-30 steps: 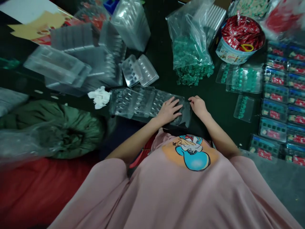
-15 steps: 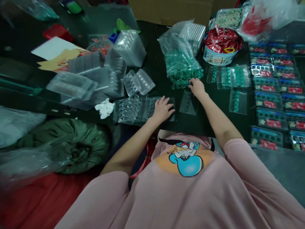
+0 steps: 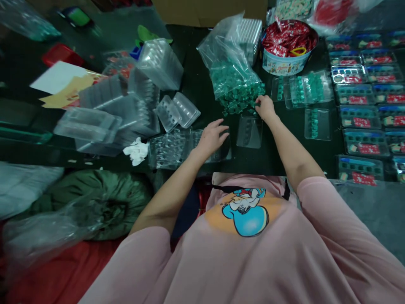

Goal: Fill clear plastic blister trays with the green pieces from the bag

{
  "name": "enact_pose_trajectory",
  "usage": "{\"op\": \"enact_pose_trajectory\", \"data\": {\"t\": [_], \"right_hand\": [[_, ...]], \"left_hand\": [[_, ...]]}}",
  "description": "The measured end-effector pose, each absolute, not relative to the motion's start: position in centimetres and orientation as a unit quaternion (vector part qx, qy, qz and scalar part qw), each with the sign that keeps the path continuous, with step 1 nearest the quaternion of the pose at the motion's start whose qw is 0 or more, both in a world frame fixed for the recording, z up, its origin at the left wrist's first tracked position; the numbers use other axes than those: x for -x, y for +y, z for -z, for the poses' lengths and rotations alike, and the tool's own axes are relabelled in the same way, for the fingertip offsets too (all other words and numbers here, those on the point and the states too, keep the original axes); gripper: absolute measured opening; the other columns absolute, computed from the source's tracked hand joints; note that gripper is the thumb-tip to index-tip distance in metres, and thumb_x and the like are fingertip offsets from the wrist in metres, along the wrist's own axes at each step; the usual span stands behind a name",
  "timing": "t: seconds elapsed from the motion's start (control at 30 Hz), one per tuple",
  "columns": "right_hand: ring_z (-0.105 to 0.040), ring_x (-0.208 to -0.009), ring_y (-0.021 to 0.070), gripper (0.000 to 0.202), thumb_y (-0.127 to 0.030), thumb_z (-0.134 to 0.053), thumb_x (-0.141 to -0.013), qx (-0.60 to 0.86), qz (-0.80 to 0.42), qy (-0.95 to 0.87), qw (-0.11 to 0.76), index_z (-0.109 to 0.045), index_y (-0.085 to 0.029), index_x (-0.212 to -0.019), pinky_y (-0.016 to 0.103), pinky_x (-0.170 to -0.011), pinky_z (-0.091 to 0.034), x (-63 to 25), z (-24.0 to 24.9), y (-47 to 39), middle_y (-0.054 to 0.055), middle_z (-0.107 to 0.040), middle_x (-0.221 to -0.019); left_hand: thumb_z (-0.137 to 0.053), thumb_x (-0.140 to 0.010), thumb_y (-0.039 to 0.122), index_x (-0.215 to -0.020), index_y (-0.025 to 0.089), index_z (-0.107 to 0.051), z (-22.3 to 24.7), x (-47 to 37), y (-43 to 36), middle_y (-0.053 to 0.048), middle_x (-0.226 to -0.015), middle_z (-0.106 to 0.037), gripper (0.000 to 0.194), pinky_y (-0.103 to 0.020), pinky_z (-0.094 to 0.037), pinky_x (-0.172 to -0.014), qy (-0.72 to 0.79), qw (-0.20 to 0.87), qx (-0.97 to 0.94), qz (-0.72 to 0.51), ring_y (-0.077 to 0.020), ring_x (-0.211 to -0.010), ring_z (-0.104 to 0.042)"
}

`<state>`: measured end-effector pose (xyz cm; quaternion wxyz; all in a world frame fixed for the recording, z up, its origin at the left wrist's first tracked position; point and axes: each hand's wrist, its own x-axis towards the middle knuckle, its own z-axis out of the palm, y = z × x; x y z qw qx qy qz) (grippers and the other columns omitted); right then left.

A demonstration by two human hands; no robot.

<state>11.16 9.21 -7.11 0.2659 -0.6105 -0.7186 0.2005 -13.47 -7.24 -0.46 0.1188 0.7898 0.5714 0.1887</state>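
My left hand (image 3: 212, 137) is above the right part of a clear moulded tray (image 3: 167, 150), fingers apart and holding nothing. At the right edge of a pile of small green pieces (image 3: 236, 99), my right hand (image 3: 265, 107) has its fingers drawn together; whether a piece is between them is too small to tell. The pile spills from a clear plastic bag (image 3: 223, 55). Between my hands lies a small clear tray (image 3: 249, 132), flat on the dark table (image 3: 202, 99). Trays holding green pieces (image 3: 308, 88) lie right of my right hand.
Stacked clear trays (image 3: 104, 114) and crumpled white tissue (image 3: 136, 151) are at the left. A round tin (image 3: 284, 65) of red packets stands behind my right hand. Rows of filled packs (image 3: 362, 141) cover the far right. A cardboard box (image 3: 211, 12) is at the back.
My left hand has lifted slightly, its fingers less spread. My right hand remains by the green pile, now at its right edge. The whole view has shifted a little.
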Motion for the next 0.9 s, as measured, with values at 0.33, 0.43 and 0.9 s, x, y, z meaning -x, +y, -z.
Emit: {"op": "enact_pose_trajectory", "data": {"t": [0.33,0.43,0.9], "right_hand": [[-0.057,-0.077,0.0174,0.015,-0.009,-0.057,-0.074,0.585,-0.276,-0.698,0.308,-0.066,-0.015,-0.084,0.035,-0.083,-0.047,-15.3,7.0,7.7,0.004,-0.062,-0.080],[-0.057,-0.072,0.0145,0.013,-0.015,-0.056,-0.077,0.556,-0.379,-0.629,0.390,-0.064,-0.017,-0.087,0.031,-0.076,-0.047,-15.8,7.3,7.0,0.000,-0.061,-0.075],[-0.064,-0.082,0.0150,0.028,-0.034,-0.070,-0.075,0.447,-0.545,-0.533,0.468,-0.068,-0.022,-0.100,0.029,-0.073,-0.053,-16.3,4.3,4.8,0.002,-0.069,-0.091]], "left_hand": [[-0.061,-0.086,0.024,-0.110,0.018,-0.072,-0.5,9.9,-1.7,-0.010,-0.119,-0.069,0.027,-0.042,-0.046,-0.104,0.575,0.153,-0.782,-0.185,-0.0253,-0.114,-0.062],[-0.062,-0.084,0.020,-0.110,0.018,-0.073,-0.2,6.9,1.3,-0.010,-0.111,-0.072,0.029,-0.042,-0.045,-0.103,0.579,0.195,-0.770,-0.186,-0.0252,-0.107,-0.064],[-0.083,-0.061,0.024,-0.082,0.015,-0.072,1.1,0.8,6.0,-0.002,-0.080,-0.069,0.025,-0.025,-0.047,-0.070,0.506,0.628,-0.435,-0.401,-0.0112,-0.072,-0.061]]}}
